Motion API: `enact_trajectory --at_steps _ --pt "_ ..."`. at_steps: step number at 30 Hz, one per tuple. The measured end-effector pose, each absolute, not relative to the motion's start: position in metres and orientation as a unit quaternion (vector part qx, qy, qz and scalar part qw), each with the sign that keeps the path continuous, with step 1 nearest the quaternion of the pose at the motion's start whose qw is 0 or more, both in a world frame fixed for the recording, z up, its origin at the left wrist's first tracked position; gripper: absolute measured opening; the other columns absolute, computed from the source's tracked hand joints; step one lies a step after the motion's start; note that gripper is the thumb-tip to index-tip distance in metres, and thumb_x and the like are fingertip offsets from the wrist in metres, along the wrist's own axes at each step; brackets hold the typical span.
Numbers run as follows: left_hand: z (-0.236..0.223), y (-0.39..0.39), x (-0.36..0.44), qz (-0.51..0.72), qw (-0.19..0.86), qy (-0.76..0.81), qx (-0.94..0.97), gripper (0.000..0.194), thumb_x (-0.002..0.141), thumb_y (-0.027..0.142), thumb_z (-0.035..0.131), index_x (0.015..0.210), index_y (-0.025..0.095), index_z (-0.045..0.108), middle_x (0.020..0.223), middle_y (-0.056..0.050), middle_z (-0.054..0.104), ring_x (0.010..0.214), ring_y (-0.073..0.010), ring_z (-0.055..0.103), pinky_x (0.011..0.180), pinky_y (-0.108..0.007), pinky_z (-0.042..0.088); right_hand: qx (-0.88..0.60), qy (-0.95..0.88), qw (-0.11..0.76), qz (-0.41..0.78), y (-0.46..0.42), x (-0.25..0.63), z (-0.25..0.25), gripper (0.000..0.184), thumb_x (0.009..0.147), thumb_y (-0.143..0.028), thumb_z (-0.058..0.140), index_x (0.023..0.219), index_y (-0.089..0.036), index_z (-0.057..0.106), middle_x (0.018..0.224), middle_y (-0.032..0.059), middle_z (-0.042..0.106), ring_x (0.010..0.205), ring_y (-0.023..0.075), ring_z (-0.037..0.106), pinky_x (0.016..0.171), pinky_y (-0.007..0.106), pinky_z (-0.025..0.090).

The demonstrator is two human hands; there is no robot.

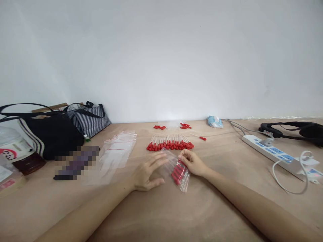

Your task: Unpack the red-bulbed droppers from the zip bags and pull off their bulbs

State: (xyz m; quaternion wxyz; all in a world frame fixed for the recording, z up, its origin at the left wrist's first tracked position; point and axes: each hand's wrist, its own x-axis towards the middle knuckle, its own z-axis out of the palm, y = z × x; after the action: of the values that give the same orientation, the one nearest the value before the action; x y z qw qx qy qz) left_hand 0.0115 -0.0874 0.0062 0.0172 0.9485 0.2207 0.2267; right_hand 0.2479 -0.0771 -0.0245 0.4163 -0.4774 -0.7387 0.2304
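Between my hands is a clear plastic bag (pixel 168 165) with several red-bulbed droppers (pixel 178 173) in it, their thin clear tubes pointing down to the right. My right hand (pixel 193 162) pinches the bag at its upper right side. My left hand (pixel 148 172) is at the bag's left side, thumb and fingers apart, the fingertips at or over its edge. Just beyond lies a row of red-bulbed droppers (pixel 170 145), bulbs toward me. One loose dropper (pixel 202 138) lies to the right of that row.
Flat zip bags (pixel 117 150) lie at left, near a pixelated dark object (pixel 79 163). Further left are a black bag (pixel 58 134), a striped bag (pixel 89 119) and a bottle (pixel 27 161). More droppers (pixel 185 126) lie by the wall. At right are a power strip (pixel 272 151) and a blue-white packet (pixel 215 121).
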Motion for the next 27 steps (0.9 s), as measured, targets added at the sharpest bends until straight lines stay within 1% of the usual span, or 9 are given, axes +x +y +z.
enact_trajectory --at_steps 3,4,6,8,13,17,19,23,27 --pt "0.007 -0.091 0.021 0.130 0.109 0.206 0.964 0.056 0.079 0.042 0.051 0.129 0.023 0.035 0.135 -0.009 0.035 0.124 -0.0232 0.032 0.102 -0.043 0.026 -0.553 -0.713 0.405 0.151 -0.054 0.271 -0.017 0.029 0.078 -0.043 0.045 0.067 -0.018 0.055 0.071 0.0047 0.060 0.071 0.0176 0.053 0.069 0.030 0.043" --pt "0.007 -0.091 0.023 0.117 0.126 0.213 0.962 0.055 0.079 0.042 0.050 0.129 0.024 0.035 0.135 -0.008 0.036 0.124 -0.0227 0.032 0.103 -0.043 0.025 -0.590 -0.686 0.409 0.115 -0.042 0.287 -0.015 0.027 0.080 -0.038 0.042 0.075 -0.017 0.057 0.084 0.0091 0.061 0.083 0.0216 0.052 0.077 0.035 0.040" --pt "0.007 -0.091 0.024 0.115 0.146 0.224 0.957 0.054 0.079 0.042 0.051 0.128 0.025 0.037 0.135 -0.007 0.037 0.124 -0.0225 0.032 0.103 -0.044 0.024 -0.654 -0.638 0.402 0.063 -0.016 0.324 -0.014 0.030 0.081 -0.029 0.037 0.097 -0.013 0.057 0.112 0.0157 0.053 0.105 0.0276 0.043 0.088 0.043 0.033" --pt "0.007 -0.091 0.023 0.123 0.155 0.228 0.953 0.054 0.078 0.043 0.053 0.127 0.025 0.038 0.134 -0.007 0.038 0.123 -0.0230 0.034 0.102 -0.044 0.025 -0.696 -0.612 0.373 0.041 0.008 0.356 -0.018 0.035 0.078 -0.024 0.040 0.109 -0.013 0.053 0.121 0.0167 0.047 0.112 0.0299 0.038 0.090 0.045 0.030" --pt "0.008 -0.094 0.021 0.147 0.150 0.240 0.948 0.051 0.075 0.044 0.055 0.122 0.027 0.045 0.129 -0.006 0.045 0.116 -0.0246 0.041 0.098 -0.045 0.028 -0.732 -0.606 0.311 0.020 0.039 0.382 -0.039 0.036 0.075 -0.024 0.046 0.108 -0.014 0.056 0.111 0.0144 0.053 0.103 0.0267 0.047 0.087 0.038 0.035" --pt "0.007 -0.096 0.021 0.169 0.142 0.247 0.944 0.049 0.073 0.044 0.057 0.119 0.027 0.049 0.122 -0.006 0.050 0.106 -0.0236 0.045 0.093 -0.043 0.034 -0.741 -0.602 0.297 -0.005 0.045 0.371 -0.048 0.027 0.078 -0.019 0.042 0.095 -0.011 0.062 0.102 0.0158 0.055 0.098 0.0235 0.050 0.086 0.032 0.036" --pt "0.007 -0.097 0.021 0.176 0.140 0.250 0.942 0.049 0.072 0.044 0.058 0.118 0.026 0.050 0.119 -0.006 0.051 0.103 -0.0233 0.045 0.090 -0.042 0.036 -0.745 -0.599 0.293 -0.012 0.044 0.366 -0.050 0.025 0.077 -0.019 0.043 0.093 -0.011 0.062 0.100 0.0157 0.055 0.097 0.0236 0.050 0.085 0.031 0.036" --pt "0.009 -0.098 0.022 0.176 0.140 0.258 0.940 0.048 0.072 0.044 0.058 0.116 0.025 0.052 0.116 -0.007 0.052 0.102 -0.0234 0.045 0.090 -0.042 0.037 -0.750 -0.592 0.295 -0.018 0.038 0.359 -0.049 0.030 0.077 -0.018 0.045 0.102 -0.011 0.058 0.100 0.0153 0.055 0.096 0.0238 0.050 0.083 0.032 0.037" --pt "0.011 -0.098 0.022 0.174 0.140 0.261 0.939 0.049 0.072 0.043 0.058 0.116 0.025 0.051 0.116 -0.008 0.052 0.102 -0.0232 0.045 0.090 -0.042 0.037 -0.750 -0.584 0.310 -0.010 0.026 0.352 -0.043 0.027 0.077 -0.018 0.043 0.094 -0.013 0.062 0.099 0.0154 0.057 0.095 0.0231 0.051 0.081 0.032 0.037"
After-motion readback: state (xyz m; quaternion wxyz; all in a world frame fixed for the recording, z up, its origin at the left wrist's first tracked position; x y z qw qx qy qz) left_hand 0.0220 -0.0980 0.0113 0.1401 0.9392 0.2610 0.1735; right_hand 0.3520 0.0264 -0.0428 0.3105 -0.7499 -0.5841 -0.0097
